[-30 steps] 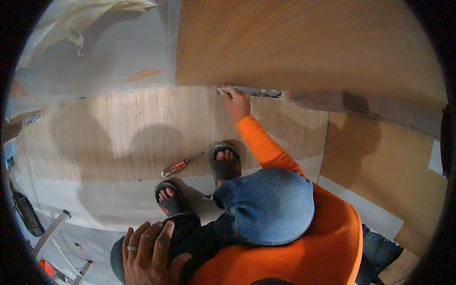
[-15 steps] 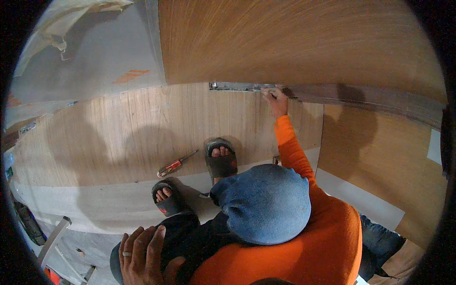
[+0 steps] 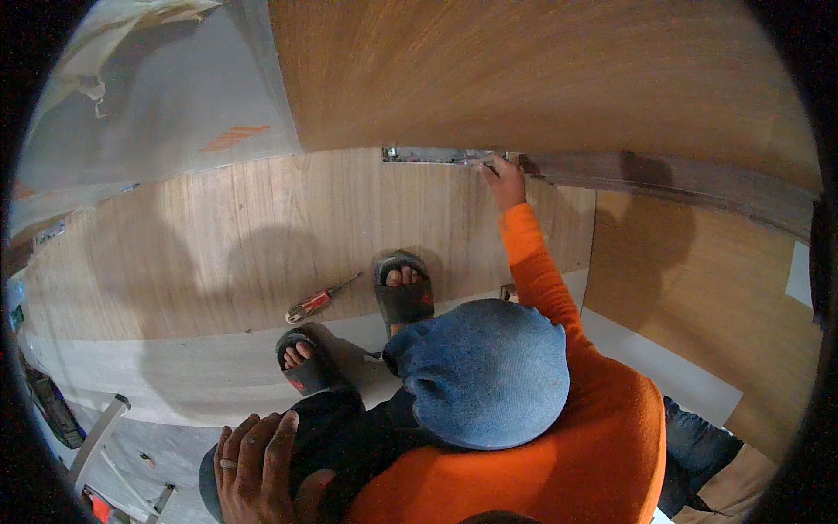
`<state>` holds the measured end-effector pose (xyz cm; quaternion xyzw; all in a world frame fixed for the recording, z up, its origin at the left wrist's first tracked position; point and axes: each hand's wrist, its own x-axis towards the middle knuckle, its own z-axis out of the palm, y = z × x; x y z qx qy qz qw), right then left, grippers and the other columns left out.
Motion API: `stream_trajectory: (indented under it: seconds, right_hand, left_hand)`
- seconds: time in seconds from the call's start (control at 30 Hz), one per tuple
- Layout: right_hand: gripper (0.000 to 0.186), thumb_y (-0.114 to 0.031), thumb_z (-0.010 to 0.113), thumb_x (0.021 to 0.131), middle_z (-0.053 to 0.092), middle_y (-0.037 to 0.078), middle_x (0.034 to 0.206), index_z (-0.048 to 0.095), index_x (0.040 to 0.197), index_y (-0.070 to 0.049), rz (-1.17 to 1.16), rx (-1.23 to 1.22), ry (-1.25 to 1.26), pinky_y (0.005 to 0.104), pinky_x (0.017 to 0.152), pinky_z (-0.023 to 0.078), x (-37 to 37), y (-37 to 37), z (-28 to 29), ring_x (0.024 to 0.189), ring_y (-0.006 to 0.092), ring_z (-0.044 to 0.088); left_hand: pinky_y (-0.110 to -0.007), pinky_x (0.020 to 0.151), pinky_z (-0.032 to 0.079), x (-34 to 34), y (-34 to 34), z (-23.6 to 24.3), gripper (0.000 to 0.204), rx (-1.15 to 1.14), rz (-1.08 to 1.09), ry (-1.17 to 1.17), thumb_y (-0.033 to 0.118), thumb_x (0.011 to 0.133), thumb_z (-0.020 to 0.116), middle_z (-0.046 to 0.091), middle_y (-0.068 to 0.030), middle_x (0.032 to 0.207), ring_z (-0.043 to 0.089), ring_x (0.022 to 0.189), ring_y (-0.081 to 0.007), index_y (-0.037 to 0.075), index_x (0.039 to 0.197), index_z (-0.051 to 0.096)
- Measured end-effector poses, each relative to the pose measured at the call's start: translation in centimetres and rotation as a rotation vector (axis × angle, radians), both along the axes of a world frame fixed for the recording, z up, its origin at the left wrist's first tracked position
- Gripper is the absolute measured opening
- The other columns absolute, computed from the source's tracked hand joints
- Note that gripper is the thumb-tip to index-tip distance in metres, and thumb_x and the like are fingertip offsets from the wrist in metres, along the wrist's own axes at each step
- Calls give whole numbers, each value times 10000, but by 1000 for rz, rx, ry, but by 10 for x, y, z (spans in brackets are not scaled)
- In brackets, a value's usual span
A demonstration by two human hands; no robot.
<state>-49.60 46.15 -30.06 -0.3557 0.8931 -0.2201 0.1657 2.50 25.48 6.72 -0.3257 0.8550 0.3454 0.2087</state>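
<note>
Nearby, the left hand [image 3: 251, 465] rests, fingers loosely parted, on dark trousers [image 3: 319, 428]; the right hand is unseen. A screwdriver [image 3: 314, 302] lies ahead, slanting away rightward, a sandal [image 3: 312, 379] between. Past a blue cap [image 3: 489, 375], a co-worker's hand [image 3: 507, 183] is at a slot [image 3: 428, 155], grip unclear.

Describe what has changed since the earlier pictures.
The orange-sleeved right hand has moved right along the slot, from its left end toward its right; whether it grips anything is unclear. The left hand stays resting on dark cloth; the red-handled screwdriver still lies beside the slippers.
</note>
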Motion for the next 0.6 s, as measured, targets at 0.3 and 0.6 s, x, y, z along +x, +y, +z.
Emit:
stream_trajectory:
  seconds: [0.3, 0.6]
  right_hand:
    - [198, -232, 672, 920, 740, 142, 1026, 748, 1068, -124, 218, 150, 237, 382, 829, 542, 28, -39, 13, 926, 308, 712]
    - [184, -121, 660, 921, 747, 80, 1035, 717, 1058, -12, -79, -160, -221, 305, 811, 550, -10, 5, 10, 924, 171, 697]
  left_hand:
    - [-497, 1010, 435, -28, -9, 23, 519, -32, 37, 58, 282, 884, 687, 632, -168, 1282, 573, 1209, -383, 104, 1363, 594]
    - [-595, 1089, 356, -3, -2, 2, 671, 29, 42, -10, 575, 882, 627, 618, -167, 1236, 561, 1220, -380, 71, 1325, 610]
